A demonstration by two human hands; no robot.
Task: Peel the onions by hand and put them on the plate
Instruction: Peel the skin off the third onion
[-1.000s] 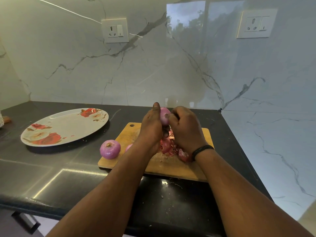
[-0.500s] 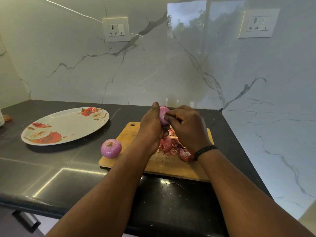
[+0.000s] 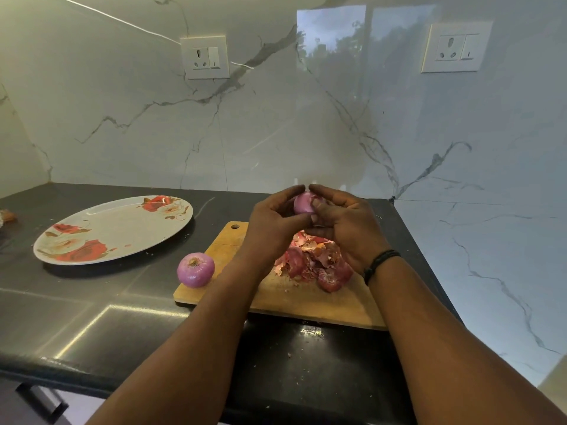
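Small purple onion (image 3: 303, 203) held up in the air over the far end of the cutting board (image 3: 310, 302), smooth and glossy, mostly hidden by fingers. Second onion (image 3: 195, 269), peeled, purple, cut end with brownish centre facing up, sits on the near left corner of the board, partly over its edge. Oval white plate (image 3: 101, 237) with red rose print lies flat on the counter, left of board, well apart from both onions.

One head-worn wide-angle camera looks forward and down from close above the dark bench (image 3: 92, 326), facing the marble wall (image 3: 276, 124); both forearms reach in from the bottom edge.
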